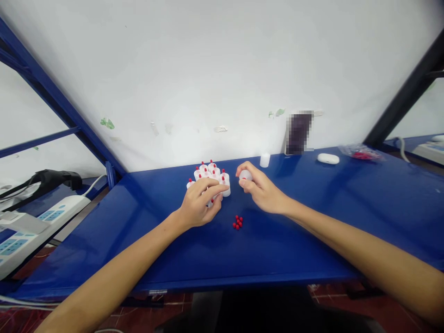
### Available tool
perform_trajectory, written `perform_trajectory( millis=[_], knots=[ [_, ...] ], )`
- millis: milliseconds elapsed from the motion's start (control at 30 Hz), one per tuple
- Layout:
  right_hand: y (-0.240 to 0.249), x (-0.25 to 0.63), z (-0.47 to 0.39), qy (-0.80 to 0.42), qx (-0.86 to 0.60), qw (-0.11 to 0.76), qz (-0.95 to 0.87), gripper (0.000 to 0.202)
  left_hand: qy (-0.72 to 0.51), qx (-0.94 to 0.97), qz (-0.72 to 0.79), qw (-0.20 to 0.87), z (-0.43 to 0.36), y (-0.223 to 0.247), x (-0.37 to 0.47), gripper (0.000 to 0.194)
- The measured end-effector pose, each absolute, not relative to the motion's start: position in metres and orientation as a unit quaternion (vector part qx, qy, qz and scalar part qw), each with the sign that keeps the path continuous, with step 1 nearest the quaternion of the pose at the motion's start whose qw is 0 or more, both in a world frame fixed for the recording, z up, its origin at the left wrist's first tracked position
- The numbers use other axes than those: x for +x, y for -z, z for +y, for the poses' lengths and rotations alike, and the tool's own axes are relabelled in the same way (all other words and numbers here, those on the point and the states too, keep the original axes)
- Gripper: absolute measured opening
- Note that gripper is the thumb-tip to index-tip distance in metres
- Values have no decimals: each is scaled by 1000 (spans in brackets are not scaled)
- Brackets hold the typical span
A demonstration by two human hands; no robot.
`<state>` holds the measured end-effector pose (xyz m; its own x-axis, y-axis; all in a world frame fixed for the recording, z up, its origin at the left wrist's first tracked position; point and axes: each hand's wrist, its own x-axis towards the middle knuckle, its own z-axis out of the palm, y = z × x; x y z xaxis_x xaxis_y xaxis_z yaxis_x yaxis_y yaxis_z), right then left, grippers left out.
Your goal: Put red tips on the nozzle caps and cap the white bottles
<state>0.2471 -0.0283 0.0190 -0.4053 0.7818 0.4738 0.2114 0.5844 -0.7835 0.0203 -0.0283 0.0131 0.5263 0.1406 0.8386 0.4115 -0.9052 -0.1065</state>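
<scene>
Several white bottles (225, 177) with red tips stand in a tight group on the blue table. My left hand (202, 202) is over the front of this group, its fingers reaching across the nearest bottles; what it grips, if anything, is hidden. To the right, my right hand (260, 187) is curled around a white bottle (246, 175), with a bit of red showing near the thumb. Several small red caps (237, 222) lie loose on the table between and in front of my hands. Another white bottle (265, 160), with no red tip visible, stands near the wall.
The blue table (208, 259) meets a white wall. A blurred dark phone-like object (299, 133) leans on the wall, with a white case (328, 158) and a plastic bag with red contents (362, 154) to its right. Power strips (52, 217) lie at the left. Blue shelf posts rise on the left.
</scene>
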Motion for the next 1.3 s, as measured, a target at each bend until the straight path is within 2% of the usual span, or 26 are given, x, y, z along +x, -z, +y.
perform_trajectory(
  millis=[200,333,467,567,633,733,833,933,1133,1300],
  knots=[
    [-18,239,-34,-415,-280,410,-762,28,408,-875,-151,210,-25,-20,21,24],
    [-23,232,-48,-445,-244,380,-773,30,414,-881,-120,196,-27,-23,22,14],
    [-26,228,-57,-470,-230,368,-769,31,441,-872,-126,170,-30,-22,24,14],
    [-26,226,-58,-470,-214,354,-779,33,419,-879,-129,188,-32,-25,23,13],
    [-25,227,-56,-435,-222,348,-800,36,400,-884,-132,204,-32,-31,19,12],
    [-26,235,-45,-315,-295,346,-833,40,372,-890,-155,212,-27,-43,7,4],
    [-26,250,-27,-169,-409,332,-833,30,321,-905,-175,216,-18,-53,-7,4],
    [-24,266,-10,-82,-497,307,-808,26,286,-915,-184,216,-12,-52,-14,7],
    [-16,276,2,-85,-585,207,-779,32,229,-936,-179,200,-11,-42,-7,8],
    [-12,277,0,-112,-604,147,-775,51,252,-929,-184,199,-10,-42,-8,12]
  ],
)
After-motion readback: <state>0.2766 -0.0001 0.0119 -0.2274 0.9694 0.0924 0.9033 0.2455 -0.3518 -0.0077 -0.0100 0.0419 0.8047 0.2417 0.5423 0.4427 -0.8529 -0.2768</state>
